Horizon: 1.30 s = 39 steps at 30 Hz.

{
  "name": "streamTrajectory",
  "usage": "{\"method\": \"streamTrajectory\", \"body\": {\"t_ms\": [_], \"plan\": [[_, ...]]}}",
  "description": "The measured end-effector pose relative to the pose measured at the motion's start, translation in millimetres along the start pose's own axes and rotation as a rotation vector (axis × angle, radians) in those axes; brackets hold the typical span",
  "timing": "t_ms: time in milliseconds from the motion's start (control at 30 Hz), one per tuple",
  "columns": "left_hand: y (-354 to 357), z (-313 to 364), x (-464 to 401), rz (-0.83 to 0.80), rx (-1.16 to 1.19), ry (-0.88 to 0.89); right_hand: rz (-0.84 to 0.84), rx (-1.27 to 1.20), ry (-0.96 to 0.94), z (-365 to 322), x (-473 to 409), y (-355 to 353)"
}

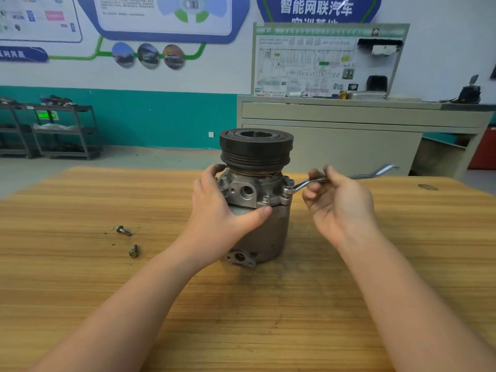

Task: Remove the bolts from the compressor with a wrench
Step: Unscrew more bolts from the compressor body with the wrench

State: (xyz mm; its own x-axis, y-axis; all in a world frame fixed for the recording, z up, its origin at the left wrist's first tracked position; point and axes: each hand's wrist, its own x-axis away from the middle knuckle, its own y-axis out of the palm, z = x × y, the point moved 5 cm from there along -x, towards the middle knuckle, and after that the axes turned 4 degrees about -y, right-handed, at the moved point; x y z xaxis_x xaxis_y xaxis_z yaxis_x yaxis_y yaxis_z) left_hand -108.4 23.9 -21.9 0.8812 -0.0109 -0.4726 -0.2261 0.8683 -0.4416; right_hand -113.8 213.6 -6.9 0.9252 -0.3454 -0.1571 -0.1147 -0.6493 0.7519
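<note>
Compressor (256,210): standing upright mid-table (80,291), pulley end up; likely set so for reaching the flange bolts from the side
Left hand (214,205): wrapping the housing from 9 o'clock, thumb pressing across the front; apparently bracing against the turning force
Right hand (338,202): at 3 o'clock, fingers curling round and pinching the wrench (335,179) shaft
Wrench: ring end sitting on a bolt (286,196) at the flange's 3 o'clock edge; handle pointing toward 2 o'clock
Loose bolts (123,230) (133,251): lying at 8 o'clock, well apart from the housing
Containers: none showing; bolts resting on bare wood
</note>
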Motion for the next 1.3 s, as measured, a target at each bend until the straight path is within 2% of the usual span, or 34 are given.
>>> {"method": "streamTrajectory", "body": {"t_ms": [67, 167, 300, 600, 733, 800, 833, 933, 1067, 1233, 1300], "plan": [[0.0, -0.5, -0.5, -0.003, -0.004, -0.001, 0.003, -0.114, 0.058, 0.9, -2.5, -0.9], [0.0, 0.7, -0.9, 0.001, -0.004, 0.003, 0.030, -0.127, -0.082, -3.3, -2.4, -2.8], [0.0, 1.4, -0.8, 0.002, -0.007, 0.009, -0.021, 0.140, -0.366, -11.8, 6.5, 2.1], [-0.9, 1.3, 0.0, -0.010, -0.020, 0.010, -0.179, 0.521, -0.813, -16.0, 36.9, 15.8], [-1.7, 2.1, 0.4, -0.014, -0.035, 0.020, -0.373, 0.879, -1.189, -11.5, 62.6, 29.1], [-1.2, 2.3, 0.6, -0.030, -0.036, 0.013, -0.347, 1.087, -1.381, -4.6, 74.7, 33.5], [-1.2, 2.2, 0.4, -0.030, -0.028, 0.000, -0.305, 1.131, -1.420, -1.7, 78.8, 34.8], [-1.6, 2.3, 0.7, -0.011, -0.038, 0.015, -0.277, 1.041, -1.392, 0.6, 81.6, 34.7], [-1.9, 3.6, 1.4, -0.006, -0.039, 0.035, -0.334, 0.881, -1.283, -4.4, 74.0, 31.7], [-2.2, 2.8, 1.2, 0.007, -0.029, 0.025, -0.355, 1.006, -1.311, 1.7, 75.7, 38.4], [-1.8, 2.0, 1.6, -0.002, -0.020, 0.012, -0.373, 0.985, -1.304, 7.7, 80.6, 40.8]]}}
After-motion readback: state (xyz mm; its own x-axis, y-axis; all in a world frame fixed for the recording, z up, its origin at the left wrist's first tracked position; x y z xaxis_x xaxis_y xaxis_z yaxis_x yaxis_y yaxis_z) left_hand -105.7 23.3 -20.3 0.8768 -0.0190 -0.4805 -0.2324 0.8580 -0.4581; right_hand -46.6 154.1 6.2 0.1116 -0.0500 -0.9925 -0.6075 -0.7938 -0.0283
